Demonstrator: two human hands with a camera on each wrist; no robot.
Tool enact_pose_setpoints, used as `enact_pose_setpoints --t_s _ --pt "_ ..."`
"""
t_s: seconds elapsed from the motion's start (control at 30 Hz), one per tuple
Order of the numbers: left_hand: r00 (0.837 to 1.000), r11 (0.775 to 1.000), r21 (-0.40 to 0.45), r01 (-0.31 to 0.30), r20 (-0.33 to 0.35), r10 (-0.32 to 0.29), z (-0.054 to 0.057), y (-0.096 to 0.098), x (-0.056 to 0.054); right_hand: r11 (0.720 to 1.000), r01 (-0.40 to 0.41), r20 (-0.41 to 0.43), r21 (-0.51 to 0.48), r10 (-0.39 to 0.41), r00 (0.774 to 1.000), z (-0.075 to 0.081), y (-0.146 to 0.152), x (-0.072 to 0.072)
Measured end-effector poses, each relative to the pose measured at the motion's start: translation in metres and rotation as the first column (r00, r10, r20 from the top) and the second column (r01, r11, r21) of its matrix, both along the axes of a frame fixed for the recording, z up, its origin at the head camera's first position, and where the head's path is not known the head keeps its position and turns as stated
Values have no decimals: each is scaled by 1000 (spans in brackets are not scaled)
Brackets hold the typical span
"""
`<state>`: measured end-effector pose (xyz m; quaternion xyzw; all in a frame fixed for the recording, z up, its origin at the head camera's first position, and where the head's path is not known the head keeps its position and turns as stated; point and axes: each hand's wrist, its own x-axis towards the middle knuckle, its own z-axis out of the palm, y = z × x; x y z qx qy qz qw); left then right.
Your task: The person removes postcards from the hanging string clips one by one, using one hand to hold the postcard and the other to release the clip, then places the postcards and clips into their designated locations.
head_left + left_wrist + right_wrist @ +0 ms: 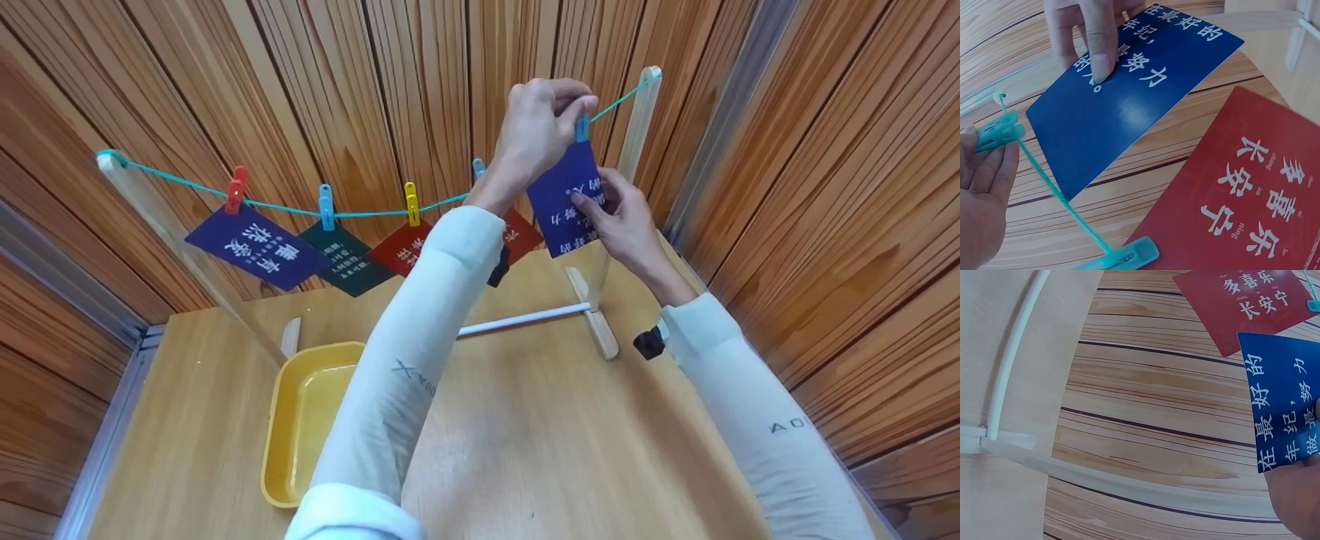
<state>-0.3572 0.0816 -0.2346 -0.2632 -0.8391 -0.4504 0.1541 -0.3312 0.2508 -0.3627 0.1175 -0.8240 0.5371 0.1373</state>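
Observation:
My left hand (536,124) pinches a light-blue clothespin (996,132) at the teal string (1050,180), near its right end. My right hand (630,225) holds a dark-blue card (562,191) with white characters, its thumb across the face. One card corner is close to the clothespin's tip in the left wrist view; whether the clip bites the card I cannot tell. Beside it hangs a red card (1241,191) from another light-blue clothespin (1134,253). Farther left hang a red card (397,247), a green card (349,262) and a purple-blue card (259,247).
Two pale wooden posts, a left post (187,255) and a right post (637,135), carry the string. A white bar (525,319) runs low between them. A yellow tray (271,427) stands on the wooden table (570,450), with wood-plank walls behind.

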Motion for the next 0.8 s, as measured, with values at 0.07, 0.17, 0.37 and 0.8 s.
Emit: enact_pose_setpoints --t_s 0.07,0.17,0.37,0.8 --pt "1000 1000 15 11 -15 -11 0 -1 0 1000 0 -6 9 0 1000 -2 1 0" --pt "1000 999 41 19 -21 -18 0 -4 1 1000 -2 7 2 2 1000 -4 3 1" --pt "999 999 40 35 -25 -34 1 -9 4 1000 2 36 -9 -2 999 -6 4 3" --pt "995 997 -39 72 -72 -74 6 -15 15 1000 -8 35 -1 8 999 -8 5 5"
